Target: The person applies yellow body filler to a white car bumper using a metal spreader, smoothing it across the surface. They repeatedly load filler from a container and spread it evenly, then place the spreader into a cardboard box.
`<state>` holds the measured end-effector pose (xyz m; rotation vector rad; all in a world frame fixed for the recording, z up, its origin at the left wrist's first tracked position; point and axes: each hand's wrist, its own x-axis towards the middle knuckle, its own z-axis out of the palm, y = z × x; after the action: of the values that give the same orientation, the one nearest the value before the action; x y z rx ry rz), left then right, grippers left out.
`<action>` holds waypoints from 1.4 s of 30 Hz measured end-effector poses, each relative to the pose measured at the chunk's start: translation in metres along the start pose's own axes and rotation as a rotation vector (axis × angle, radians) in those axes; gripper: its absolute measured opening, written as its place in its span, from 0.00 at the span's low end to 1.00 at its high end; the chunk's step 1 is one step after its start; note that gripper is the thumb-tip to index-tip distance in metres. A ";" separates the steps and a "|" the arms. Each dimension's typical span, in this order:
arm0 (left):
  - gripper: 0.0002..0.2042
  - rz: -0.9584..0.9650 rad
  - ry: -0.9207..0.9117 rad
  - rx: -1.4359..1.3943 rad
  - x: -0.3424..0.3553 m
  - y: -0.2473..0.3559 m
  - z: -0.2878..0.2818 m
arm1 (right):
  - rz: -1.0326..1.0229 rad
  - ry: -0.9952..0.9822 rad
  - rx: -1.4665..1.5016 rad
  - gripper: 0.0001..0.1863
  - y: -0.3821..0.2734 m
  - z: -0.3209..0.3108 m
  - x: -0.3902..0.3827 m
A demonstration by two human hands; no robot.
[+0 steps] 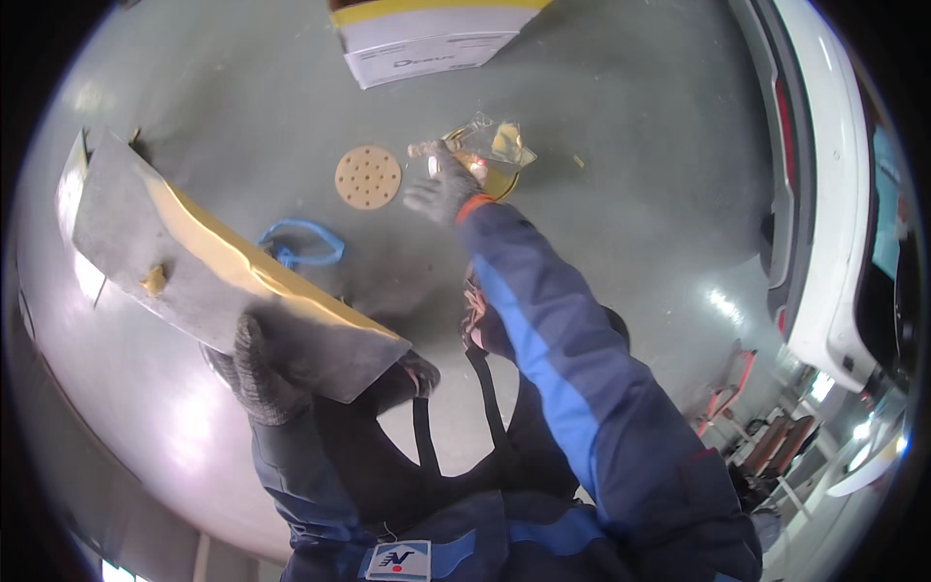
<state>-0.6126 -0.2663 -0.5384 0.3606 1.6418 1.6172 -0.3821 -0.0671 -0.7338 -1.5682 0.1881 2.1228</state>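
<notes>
My left hand (260, 376), in a dark grey knitted glove, grips the lower edge of a grey car body panel (228, 281), thumb on its face. The panel is tilted across my left side, with a smooth band of yellowish filler (228, 247) along its length and a small tan patch. My right hand (446, 186), in a lighter grey glove, reaches ahead over the floor with thumb and fingers apart. Just beyond it lie a clear plastic bag (506, 141) and a yellow round item (501, 182), partly hidden by the hand. A perforated tan sanding disc (368, 177) lies left of it.
A blue loop of strap or hose (305, 242) lies on the grey floor (630, 194) behind the panel. A white and yellow carton (432, 48) stands ahead. At the right is a white car (824, 194), with a red-framed stand (732, 388) farther back.
</notes>
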 end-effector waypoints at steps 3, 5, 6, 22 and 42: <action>0.21 -0.085 -0.203 -0.232 0.029 -0.020 0.004 | 0.056 0.018 0.156 0.45 0.005 0.041 0.050; 0.18 -0.061 -0.316 -0.241 0.050 -0.032 0.001 | 0.285 -0.057 0.755 0.39 0.009 0.040 0.088; 0.18 0.032 -0.397 -0.165 0.058 -0.037 -0.001 | 0.404 -0.123 1.050 0.37 0.012 0.035 0.102; 0.18 0.201 -0.278 -0.362 0.096 -0.065 0.129 | -1.134 -0.106 -0.040 0.27 0.003 -0.081 -0.150; 0.21 0.286 -0.126 -0.375 0.109 -0.046 0.102 | -0.576 -0.094 -0.179 0.18 0.111 -0.012 -0.203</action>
<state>-0.5988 -0.1259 -0.6043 0.5064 1.1989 2.0267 -0.3782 -0.2297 -0.5685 -1.3950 -0.4469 1.7770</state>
